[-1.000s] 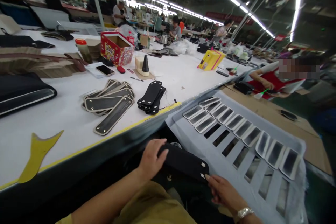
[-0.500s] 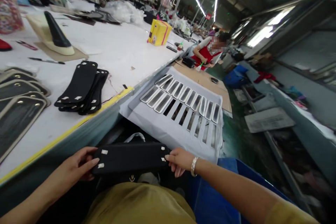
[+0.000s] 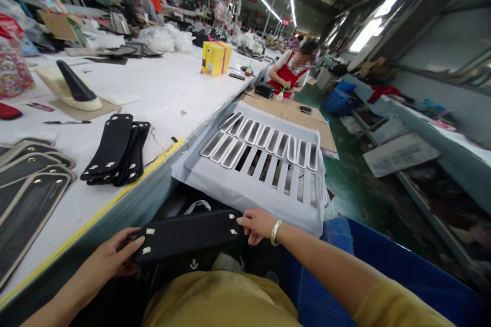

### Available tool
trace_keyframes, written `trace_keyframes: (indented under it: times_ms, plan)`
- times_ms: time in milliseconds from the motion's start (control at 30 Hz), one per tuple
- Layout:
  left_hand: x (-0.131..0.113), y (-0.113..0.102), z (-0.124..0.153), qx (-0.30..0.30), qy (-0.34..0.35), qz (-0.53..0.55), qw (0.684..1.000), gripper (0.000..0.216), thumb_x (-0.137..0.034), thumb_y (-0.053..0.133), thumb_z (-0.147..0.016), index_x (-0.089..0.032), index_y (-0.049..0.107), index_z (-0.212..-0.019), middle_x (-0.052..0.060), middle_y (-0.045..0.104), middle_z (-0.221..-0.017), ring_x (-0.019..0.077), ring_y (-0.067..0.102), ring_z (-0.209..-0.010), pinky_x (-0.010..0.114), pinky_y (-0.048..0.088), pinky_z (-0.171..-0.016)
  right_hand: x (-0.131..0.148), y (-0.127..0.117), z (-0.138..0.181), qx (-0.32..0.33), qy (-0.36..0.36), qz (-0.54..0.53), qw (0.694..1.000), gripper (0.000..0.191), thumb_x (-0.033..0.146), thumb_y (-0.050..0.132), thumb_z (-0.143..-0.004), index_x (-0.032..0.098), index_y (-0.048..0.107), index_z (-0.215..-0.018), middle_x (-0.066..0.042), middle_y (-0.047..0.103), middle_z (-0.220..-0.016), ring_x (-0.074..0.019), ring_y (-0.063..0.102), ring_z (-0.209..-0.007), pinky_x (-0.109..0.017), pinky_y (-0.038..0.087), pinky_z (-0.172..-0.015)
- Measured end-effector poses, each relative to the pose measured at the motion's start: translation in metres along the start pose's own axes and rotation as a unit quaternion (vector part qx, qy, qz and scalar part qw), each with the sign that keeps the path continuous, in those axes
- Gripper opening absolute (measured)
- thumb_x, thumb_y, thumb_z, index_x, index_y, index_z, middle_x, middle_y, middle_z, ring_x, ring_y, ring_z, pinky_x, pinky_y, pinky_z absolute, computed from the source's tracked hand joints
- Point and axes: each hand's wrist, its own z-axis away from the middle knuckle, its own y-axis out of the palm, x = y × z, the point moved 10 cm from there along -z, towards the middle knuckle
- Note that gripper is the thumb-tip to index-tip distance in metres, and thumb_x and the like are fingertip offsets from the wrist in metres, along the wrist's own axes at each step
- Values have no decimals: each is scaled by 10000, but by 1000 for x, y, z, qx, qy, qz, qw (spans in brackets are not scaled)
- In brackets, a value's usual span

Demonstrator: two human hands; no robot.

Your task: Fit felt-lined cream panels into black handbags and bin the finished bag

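Over my lap I hold a long black panel (image 3: 190, 235) with small pale tabs at its corners. My left hand (image 3: 115, 258) grips its left end, fingers curled round the edge. At the panel's right end my right hand (image 3: 257, 223), with a bracelet on the wrist, pinches the other edge. The panel lies flat and level just below the table's yellow-taped edge (image 3: 115, 199).
A stack of like black panels (image 3: 117, 150) and beige-rimmed panels (image 3: 26, 184) lie on the white table. A grey slotted tray (image 3: 264, 163) holds several shiny pieces. A blue bin (image 3: 383, 271) stands at my right. A person in red (image 3: 291, 71) works farther along.
My view has swung right and the panel now lies level. My left hand went from resting on top of the panel to gripping its left end; the right hand stays at the right end.
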Motion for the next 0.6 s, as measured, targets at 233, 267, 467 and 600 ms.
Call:
trace_keyframes:
  times_ms: [233, 267, 467, 600]
  plan:
    - [-6, 6, 6, -17, -16, 12, 1000, 565, -589, 655, -634, -241, 498, -1050, -71, 499, -546, 112, 519, -428, 247, 519, -462, 2, 4, -3, 73, 68, 32, 994, 278, 253, 436, -912, 133, 491, -668, 18, 565, -487, -114, 563, -362, -240, 507, -384]
    - [-7, 6, 5, -17, -15, 12, 1000, 572, -584, 670, -613, -244, 497, -1040, -76, 493, -541, 109, 507, -417, 245, 511, -443, 2, 4, -4, 75, 72, 37, 994, 289, 257, 440, -909, 131, 494, -654, 10, 574, -492, -117, 566, -366, -243, 505, -379]
    - [-1, 7, -9, 32, -48, 0, 998, 606, -579, 696, -575, -269, 455, -1037, -92, 502, -566, 111, 514, -438, 256, 508, -439, 3, 3, -11, 58, 78, 43, 994, 282, 262, 459, -895, 138, 496, -645, -10, 600, -520, -127, 595, -415, -239, 513, -396]
    - [-5, 8, -8, 43, -33, -21, 998, 565, -568, 642, -623, -252, 418, -1035, -112, 438, -488, 106, 488, -400, 232, 465, -415, 1, 0, -9, 14, 65, 74, 995, 267, 284, 426, -904, 146, 504, -689, -34, 616, -547, -132, 586, -402, -246, 507, -390]
